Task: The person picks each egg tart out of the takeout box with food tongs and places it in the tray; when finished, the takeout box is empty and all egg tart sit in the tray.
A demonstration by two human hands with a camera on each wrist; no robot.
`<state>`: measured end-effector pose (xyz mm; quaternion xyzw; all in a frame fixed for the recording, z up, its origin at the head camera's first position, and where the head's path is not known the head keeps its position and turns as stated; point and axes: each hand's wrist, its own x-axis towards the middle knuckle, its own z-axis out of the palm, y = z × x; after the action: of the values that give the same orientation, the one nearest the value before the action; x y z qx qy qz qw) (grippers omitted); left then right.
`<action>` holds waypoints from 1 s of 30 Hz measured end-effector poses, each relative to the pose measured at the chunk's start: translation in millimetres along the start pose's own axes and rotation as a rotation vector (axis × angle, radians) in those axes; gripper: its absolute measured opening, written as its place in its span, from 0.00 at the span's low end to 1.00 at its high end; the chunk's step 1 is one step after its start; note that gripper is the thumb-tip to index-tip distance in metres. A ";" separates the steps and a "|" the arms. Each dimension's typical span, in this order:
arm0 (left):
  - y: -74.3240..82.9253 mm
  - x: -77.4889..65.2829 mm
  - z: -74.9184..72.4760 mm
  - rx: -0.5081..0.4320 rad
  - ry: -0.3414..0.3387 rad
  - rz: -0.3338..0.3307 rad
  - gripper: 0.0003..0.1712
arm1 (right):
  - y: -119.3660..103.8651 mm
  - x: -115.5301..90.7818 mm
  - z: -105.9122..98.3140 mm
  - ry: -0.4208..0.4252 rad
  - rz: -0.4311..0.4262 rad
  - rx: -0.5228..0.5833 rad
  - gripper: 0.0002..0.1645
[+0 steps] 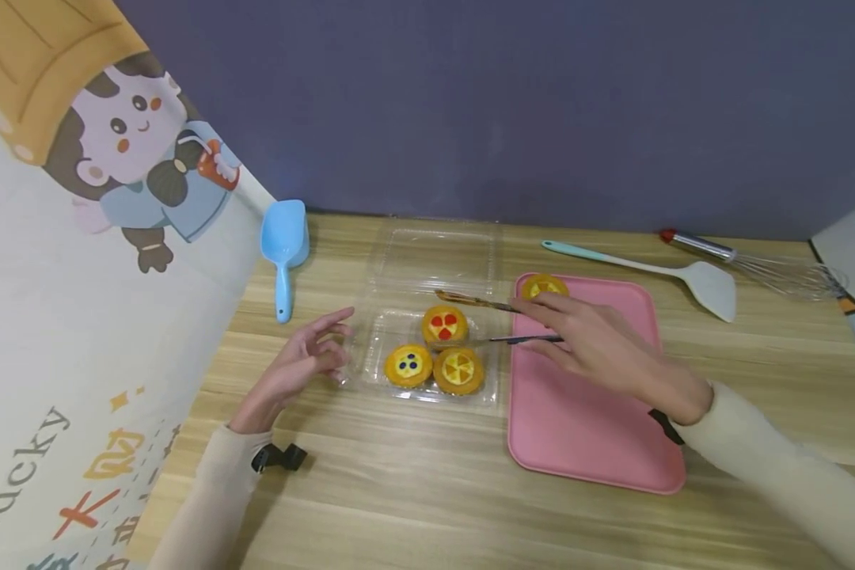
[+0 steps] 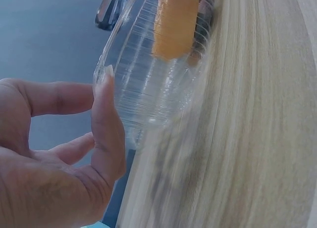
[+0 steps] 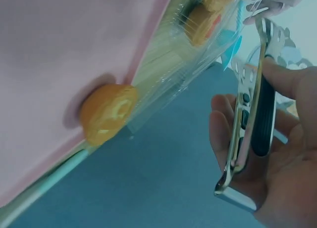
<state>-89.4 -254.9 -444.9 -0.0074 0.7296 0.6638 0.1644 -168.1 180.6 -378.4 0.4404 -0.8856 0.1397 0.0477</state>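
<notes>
My left hand [image 1: 306, 356] is at the left side of a clear plastic container [image 1: 378, 323]. In the left wrist view its thumb and forefinger pinch the container's rim. Three tarts lie inside: one with red pieces [image 1: 445, 323], one with blue dots [image 1: 408, 365] and one with yellow wedges [image 1: 459, 370]. A pair of metal tongs [image 3: 262, 114] with dark grips is held in my right hand [image 1: 591, 340]. The tongs' arms stand apart over the container, around the red-topped tart; whether they touch it, I cannot tell. Another yellow-topped tart [image 1: 544, 285] sits on the far left corner of a pink tray [image 1: 591, 443].
The container's lid [image 1: 438, 253] is folded back toward the dark wall. A blue scoop [image 1: 283, 237] lies at the back left. Behind and right of the tray are a spatula [image 1: 708, 289] with a mint handle and a whisk [image 1: 712, 248].
</notes>
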 end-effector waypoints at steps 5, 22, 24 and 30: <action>-0.1 0.5 0.9 -0.016 -0.003 0.007 0.47 | 1.7 19.0 -2.4 -0.083 -0.092 0.027 0.34; 0.6 -1.6 1.2 -0.033 0.005 0.008 0.47 | -6.2 54.4 11.1 -0.229 -0.194 0.090 0.34; 0.4 -4.2 -1.5 -0.031 -0.003 0.010 0.47 | -13.4 53.7 13.2 -0.235 -0.186 0.087 0.34; -3.1 -10.9 -8.8 -0.021 -0.039 0.012 0.47 | -35.5 53.5 20.7 -0.233 -0.180 0.067 0.32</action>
<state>-80.5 -266.1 -444.7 0.0080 0.7192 0.6725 0.1744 -171.7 113.3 -379.7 0.5326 -0.8369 0.1124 -0.0576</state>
